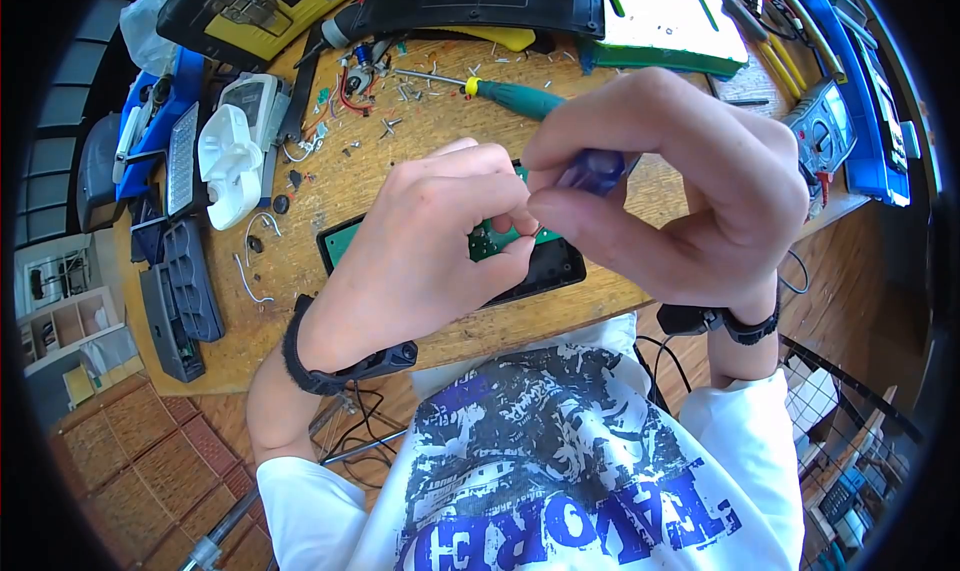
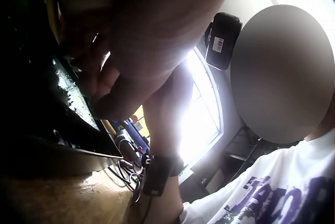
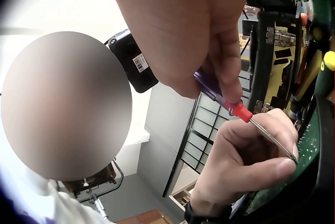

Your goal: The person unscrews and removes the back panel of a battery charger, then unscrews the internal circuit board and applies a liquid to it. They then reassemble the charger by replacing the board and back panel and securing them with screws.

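In the head view a green circuit board (image 1: 343,243) lies in a black plastic housing (image 1: 562,263) near the table's front edge. My right hand (image 1: 705,186) grips the purple handle of a screwdriver (image 1: 597,171) above the board's right part. The right wrist view shows its red collar and thin metal shaft (image 3: 269,138) slanting down to the board. My left hand (image 1: 400,246) reaches over the board, thumb and forefinger pinching at the screwdriver's tip (image 3: 294,159). Whether a screw sits between those fingertips, I cannot tell. The left hand hides much of the board.
A green-handled screwdriver (image 1: 515,99) lies behind the hands, among scattered screws (image 1: 390,126) and wire bits. White plastic housings (image 1: 228,161) and dark trays (image 1: 190,286) stand at left. A yellow and black toolbox (image 1: 250,11) is at the back; a blue multimeter (image 1: 822,126) sits at right.
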Motion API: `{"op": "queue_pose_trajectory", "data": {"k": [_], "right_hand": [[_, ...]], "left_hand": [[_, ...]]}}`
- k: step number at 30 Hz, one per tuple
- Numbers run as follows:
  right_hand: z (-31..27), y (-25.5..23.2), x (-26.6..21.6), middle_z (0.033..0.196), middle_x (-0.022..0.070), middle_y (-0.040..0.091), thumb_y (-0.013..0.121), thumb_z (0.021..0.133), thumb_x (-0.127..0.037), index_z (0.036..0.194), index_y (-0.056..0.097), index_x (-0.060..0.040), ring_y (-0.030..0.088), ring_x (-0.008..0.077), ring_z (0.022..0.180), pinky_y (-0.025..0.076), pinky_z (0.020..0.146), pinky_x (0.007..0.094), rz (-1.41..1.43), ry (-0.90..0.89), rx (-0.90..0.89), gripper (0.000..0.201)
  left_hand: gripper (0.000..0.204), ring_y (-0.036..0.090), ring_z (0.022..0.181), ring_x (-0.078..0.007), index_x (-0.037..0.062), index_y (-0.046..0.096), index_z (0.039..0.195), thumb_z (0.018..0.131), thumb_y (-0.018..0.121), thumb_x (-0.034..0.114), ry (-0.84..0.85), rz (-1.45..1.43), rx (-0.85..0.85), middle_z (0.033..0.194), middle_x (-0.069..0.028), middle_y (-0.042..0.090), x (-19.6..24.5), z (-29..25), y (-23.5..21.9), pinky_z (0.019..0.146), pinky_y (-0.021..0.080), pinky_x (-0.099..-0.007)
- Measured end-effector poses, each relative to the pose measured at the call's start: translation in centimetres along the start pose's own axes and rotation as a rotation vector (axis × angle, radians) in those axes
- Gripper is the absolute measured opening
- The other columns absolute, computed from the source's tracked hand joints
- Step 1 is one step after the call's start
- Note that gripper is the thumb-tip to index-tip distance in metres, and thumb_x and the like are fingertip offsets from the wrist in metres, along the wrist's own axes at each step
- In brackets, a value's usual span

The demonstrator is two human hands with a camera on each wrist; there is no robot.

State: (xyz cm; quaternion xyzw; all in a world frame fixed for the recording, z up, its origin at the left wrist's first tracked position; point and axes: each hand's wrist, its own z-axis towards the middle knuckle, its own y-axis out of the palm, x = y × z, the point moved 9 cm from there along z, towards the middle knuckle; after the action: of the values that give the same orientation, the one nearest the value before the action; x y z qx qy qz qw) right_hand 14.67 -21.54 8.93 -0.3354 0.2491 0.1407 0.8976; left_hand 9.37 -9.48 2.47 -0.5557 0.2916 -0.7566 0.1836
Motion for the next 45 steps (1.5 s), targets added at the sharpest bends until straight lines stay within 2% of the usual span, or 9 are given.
{"op": "queue_pose_trajectory", "data": {"k": [11, 19, 26, 28, 29, 31, 34, 39, 45], "right_hand": [[-0.5, 0.5, -0.3, 0.082, 0.0085, 0.075, 0.091, 0.081, 0.000, 0.094, 0.078, 0.0030, 0.073, 0.0148, 0.067, 0.057, 0.057, 0.0253, 0.002, -0.050, 0.001, 0.019], [-0.6, 1.0, -0.4, 0.083, 0.0078, 0.075, 0.090, 0.080, -0.002, 0.094, 0.078, -0.0009, 0.072, 0.0157, 0.066, 0.057, 0.057, 0.0260, 0.029, -0.077, 0.069, 0.019], [-0.2, 1.2, -0.7, 0.083, 0.0085, 0.074, 0.092, 0.076, -0.014, 0.099, 0.078, -0.0027, 0.072, 0.0195, 0.066, 0.056, 0.058, 0.0302, 0.063, -0.061, 0.020, 0.029], [0.1, 1.2, -0.8, 0.081, 0.0083, 0.073, 0.092, 0.075, -0.017, 0.099, 0.077, -0.0025, 0.072, 0.0207, 0.066, 0.055, 0.057, 0.0312, 0.044, -0.085, -0.034, 0.032], [0.1, 1.5, -0.9, 0.080, 0.0081, 0.072, 0.092, 0.073, -0.020, 0.099, 0.077, -0.0022, 0.072, 0.0219, 0.066, 0.054, 0.056, 0.0322, 0.023, -0.109, -0.087, 0.035], [0.3, 1.8, -1.1, 0.079, 0.0077, 0.071, 0.092, 0.072, -0.022, 0.098, 0.077, -0.0025, 0.071, 0.0221, 0.064, 0.053, 0.055, 0.0333, 0.018, -0.125, -0.091, 0.036], [0.9, 1.7, -1.9, 0.075, 0.0067, 0.068, 0.094, 0.071, -0.024, 0.094, 0.075, -0.0034, 0.068, 0.0221, 0.061, 0.050, 0.052, 0.0344, -0.027, -0.187, -0.122, 0.036], [2.0, 2.2, -3.4, 0.067, 0.0040, 0.060, 0.094, 0.074, -0.020, 0.084, 0.067, -0.0052, 0.062, 0.0208, 0.054, 0.043, 0.048, 0.0323, -0.204, -0.241, -0.330, 0.032], [3.4, 4.2, -2.1, 0.074, 0.0074, 0.067, 0.082, 0.087, -0.007, 0.100, 0.072, -0.0004, 0.066, 0.0240, 0.062, 0.050, 0.058, 0.0345, -0.306, -0.169, -0.446, 0.018]], "left_hand": [[0.019, 0.062, 0.081, -0.0341, -0.0005, 0.066, 0.087, 0.074, 0.080, 0.003, -0.029, 0.051, -0.060, 0.082, -0.0126, 0.060, -0.7, 0.0, 1.0, 0.070, 0.050, -0.0446], [0.031, 0.066, 0.093, -0.0381, 0.0016, 0.070, 0.101, 0.072, 0.081, -0.001, -0.034, -0.075, -0.012, 0.096, -0.0128, 0.071, 0.1, 0.2, 0.3, 0.084, 0.055, -0.0457], [0.030, 0.066, 0.095, -0.0347, 0.0013, 0.070, 0.101, 0.075, 0.084, 0.001, -0.085, 0.098, -0.083, 0.101, -0.0101, 0.069, 0.0, -0.8, -1.1, 0.082, 0.055, -0.0442], [0.061, 0.069, 0.122, -0.0383, 0.0045, 0.074, 0.126, 0.072, 0.098, 0.017, -0.102, 0.198, -0.106, 0.130, -0.0165, 0.074, 0.2, -1.2, -1.9, 0.102, 0.055, -0.0458], [0.061, 0.069, 0.122, -0.0383, 0.0045, 0.074, 0.126, 0.072, 0.098, 0.017, -0.104, 0.198, -0.099, 0.130, -0.0165, 0.074, 0.5, -1.2, -2.3, 0.102, 0.055, -0.0458], [0.077, 0.051, 0.143, -0.0450, 0.0066, 0.068, 0.141, 0.071, 0.098, 0.020, -0.073, 0.212, -0.179, 0.153, -0.0189, 0.059, 1.3, -1.4, -2.2, 0.118, 0.042, -0.0528], [0.093, 0.040, 0.149, -0.0480, 0.0078, 0.056, 0.154, 0.071, 0.098, 0.022, -0.120, 0.327, -0.346, 0.161, -0.0201, 0.049, 0.5, -3.1, -0.3, 0.124, 0.033, -0.0565], [0.094, 0.048, 0.137, -0.0439, -0.0093, 0.049, 0.147, 0.068, 0.093, 0.016, -0.075, 0.375, -0.235, 0.144, -0.0230, 0.052, 0.0, -3.4, 0.0, 0.118, 0.043, -0.0478], [0.083, 0.052, 0.128, -0.0401, -0.0094, 0.053, 0.136, 0.068, 0.093, 0.016, 0.012, 0.412, -0.145, 0.133, -0.0200, 0.053, -1.0, -3.8, -1.2, 0.110, 0.047, -0.0474]]}}
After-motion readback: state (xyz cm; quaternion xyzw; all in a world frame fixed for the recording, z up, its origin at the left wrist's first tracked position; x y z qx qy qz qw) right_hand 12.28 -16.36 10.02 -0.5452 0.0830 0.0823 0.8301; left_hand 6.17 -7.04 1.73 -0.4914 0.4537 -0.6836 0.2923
